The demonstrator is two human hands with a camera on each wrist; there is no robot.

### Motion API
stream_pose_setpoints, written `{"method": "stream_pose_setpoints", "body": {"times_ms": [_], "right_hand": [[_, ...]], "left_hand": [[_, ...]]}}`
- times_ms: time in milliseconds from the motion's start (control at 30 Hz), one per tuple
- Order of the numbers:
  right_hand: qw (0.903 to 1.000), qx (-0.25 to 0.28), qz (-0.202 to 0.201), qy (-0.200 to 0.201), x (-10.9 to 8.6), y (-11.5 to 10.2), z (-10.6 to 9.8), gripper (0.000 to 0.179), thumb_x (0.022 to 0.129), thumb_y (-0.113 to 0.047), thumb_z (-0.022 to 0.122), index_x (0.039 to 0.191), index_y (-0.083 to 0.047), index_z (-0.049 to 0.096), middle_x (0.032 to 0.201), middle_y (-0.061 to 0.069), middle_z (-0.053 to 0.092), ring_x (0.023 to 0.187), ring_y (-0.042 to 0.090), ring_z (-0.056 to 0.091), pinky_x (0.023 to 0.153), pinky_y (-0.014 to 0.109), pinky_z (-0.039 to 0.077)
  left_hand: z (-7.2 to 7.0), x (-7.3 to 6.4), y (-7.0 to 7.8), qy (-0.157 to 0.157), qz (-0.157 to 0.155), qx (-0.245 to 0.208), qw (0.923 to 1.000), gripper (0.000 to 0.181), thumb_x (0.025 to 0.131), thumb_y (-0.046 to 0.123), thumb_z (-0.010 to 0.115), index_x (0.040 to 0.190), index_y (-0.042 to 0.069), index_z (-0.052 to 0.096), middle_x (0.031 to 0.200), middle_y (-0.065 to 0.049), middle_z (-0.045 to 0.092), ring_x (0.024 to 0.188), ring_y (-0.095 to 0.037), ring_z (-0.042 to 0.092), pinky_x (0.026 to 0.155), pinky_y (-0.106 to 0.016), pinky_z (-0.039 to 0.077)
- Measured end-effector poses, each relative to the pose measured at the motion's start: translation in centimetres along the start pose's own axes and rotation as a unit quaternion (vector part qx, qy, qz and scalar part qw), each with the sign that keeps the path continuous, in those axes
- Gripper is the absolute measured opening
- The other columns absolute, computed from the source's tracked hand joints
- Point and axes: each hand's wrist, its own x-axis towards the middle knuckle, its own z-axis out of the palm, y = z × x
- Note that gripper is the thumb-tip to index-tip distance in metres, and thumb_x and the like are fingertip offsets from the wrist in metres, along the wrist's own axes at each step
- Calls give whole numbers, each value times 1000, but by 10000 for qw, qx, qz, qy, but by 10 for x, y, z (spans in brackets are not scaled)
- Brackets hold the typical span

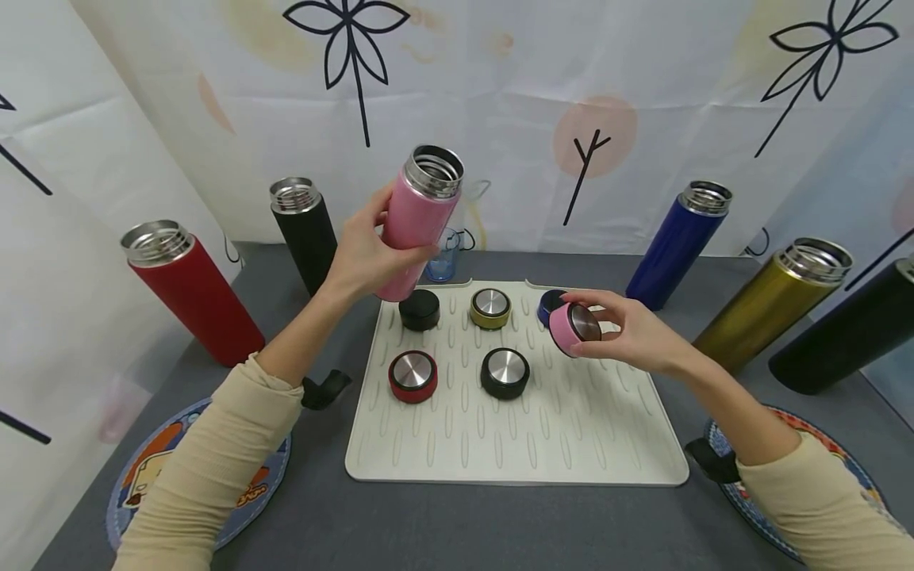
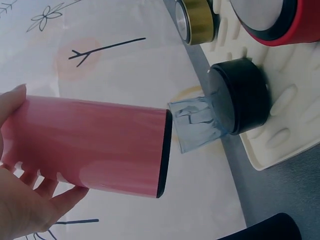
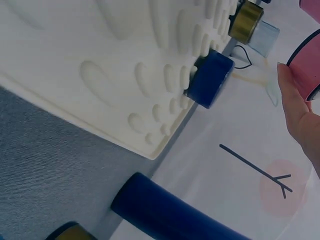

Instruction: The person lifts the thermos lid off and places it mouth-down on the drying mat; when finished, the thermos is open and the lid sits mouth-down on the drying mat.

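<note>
My left hand (image 1: pixel 371 252) grips a pink thermos bottle (image 1: pixel 421 218) around its body and holds it up, its steel mouth uncovered. In the left wrist view the pink bottle (image 2: pixel 95 145) lies across the picture with its black base toward the mat. Between the fingers and thumb of my right hand (image 1: pixel 628 329) is a pink bottle lid (image 1: pixel 564 327) with a steel top, held over the right part of the white mat (image 1: pixel 571 444). Close behind that lid, the blue lid (image 1: pixel 548 301) sits on the mat, partly covered. In the right wrist view, the pink lid (image 3: pixel 306 65) shows at the edge.
Black (image 1: pixel 420 310), gold (image 1: pixel 490 308), red (image 1: pixel 412 376) and black-and-steel (image 1: pixel 505 373) lids stand on the mat. Lidless red (image 1: pixel 196 293), black (image 1: pixel 305 230), blue (image 1: pixel 674 246) and gold (image 1: pixel 771 305) bottles stand around it. A clear blue cup (image 1: pixel 443 258) is behind. Round placemats (image 1: pixel 267 492) flank the front.
</note>
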Motion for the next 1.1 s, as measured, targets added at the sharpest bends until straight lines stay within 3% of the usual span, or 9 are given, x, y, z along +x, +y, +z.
{"method": "stream_pose_setpoints", "body": {"times_ms": [267,433,600,867,1100], "right_hand": [[9969,-669,280,-289,-2,14,9,61,81,-16,76,134,-2,50,123,16,51,111,41,54,81,39,52],[9921,-1057,498,-461,-2,21,15,61,80,-21,77,133,-2,53,126,18,53,109,43,54,85,49,47],[9883,-1166,699,-694,-3,24,18,63,79,-23,78,133,-2,53,127,20,51,107,40,53,82,45,49],[9821,-1617,451,-851,-5,21,22,62,72,-20,83,126,-1,59,116,15,57,102,28,52,84,43,44],[9817,-1674,326,-848,-7,21,24,63,71,-19,83,124,2,57,115,15,58,106,30,53,88,46,44]], "left_hand": [[3,4,-8,443,-7,-82,9990,82,72,24,83,142,16,41,128,-4,53,112,-22,52,87,-46,47],[8,7,-16,783,93,-142,9968,82,72,22,83,141,13,40,127,-7,53,111,-22,53,88,-43,47],[12,11,-23,918,21,-251,9955,81,72,21,83,140,13,40,126,-7,53,110,-21,53,88,-41,48],[15,20,-34,1311,-129,-406,9905,81,72,22,83,140,11,40,125,-8,55,108,-22,55,88,-39,48],[19,31,-52,1563,-423,-437,9858,79,73,23,83,138,8,40,127,-9,55,111,-21,55,90,-38,47]]}}
